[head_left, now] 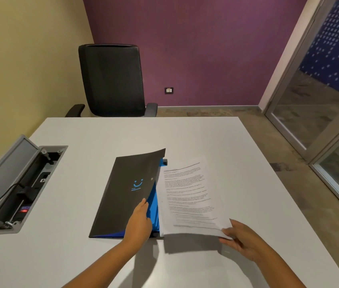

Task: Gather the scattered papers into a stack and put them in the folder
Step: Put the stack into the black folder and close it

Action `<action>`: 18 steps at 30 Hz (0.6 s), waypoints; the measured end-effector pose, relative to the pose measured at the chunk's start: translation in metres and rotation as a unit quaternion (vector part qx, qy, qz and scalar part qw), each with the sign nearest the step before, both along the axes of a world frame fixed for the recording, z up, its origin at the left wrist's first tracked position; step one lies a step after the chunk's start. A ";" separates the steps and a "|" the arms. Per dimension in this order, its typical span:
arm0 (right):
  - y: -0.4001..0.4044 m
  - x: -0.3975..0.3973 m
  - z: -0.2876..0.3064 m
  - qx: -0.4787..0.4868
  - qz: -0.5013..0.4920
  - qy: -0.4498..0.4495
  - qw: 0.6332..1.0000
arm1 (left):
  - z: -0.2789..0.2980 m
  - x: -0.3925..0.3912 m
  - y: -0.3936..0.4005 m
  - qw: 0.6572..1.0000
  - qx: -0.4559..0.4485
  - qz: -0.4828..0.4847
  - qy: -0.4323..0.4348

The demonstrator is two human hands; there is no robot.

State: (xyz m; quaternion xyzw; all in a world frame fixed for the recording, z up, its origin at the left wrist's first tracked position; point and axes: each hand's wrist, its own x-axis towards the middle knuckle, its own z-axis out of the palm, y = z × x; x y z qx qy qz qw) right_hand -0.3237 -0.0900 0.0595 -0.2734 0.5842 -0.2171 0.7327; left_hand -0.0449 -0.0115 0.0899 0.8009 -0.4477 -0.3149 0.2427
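A black folder (123,194) with a blue smiley logo and blue inside lies in the middle of the white table (185,138). My left hand (140,221) grips the right edge of its front cover and holds it partly lifted, showing the blue inner pocket (154,206). A stack of printed white papers (187,198) hovers just right of the folder, its left edge at the opening. My right hand (241,240) pinches the stack at its near right corner. The stack casts a shadow on the table below.
An open grey cable box (19,190) with plugs and wires is set into the table at the left. A black mesh office chair (112,80) stands behind the table's far edge. Glass door panels (320,100) stand at the right.
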 end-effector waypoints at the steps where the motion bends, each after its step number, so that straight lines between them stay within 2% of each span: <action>1: -0.003 0.005 0.004 -0.020 0.000 0.009 1.000 | -0.001 -0.002 0.001 1.000 0.003 -0.004 0.002; 7: -0.011 0.045 0.023 -0.124 0.017 0.116 0.985 | -0.003 -0.017 0.005 0.998 0.005 -0.053 -0.027; 18: 0.006 0.106 0.028 -0.134 0.091 0.107 0.981 | -0.006 -0.048 0.009 0.993 0.025 -0.111 -0.042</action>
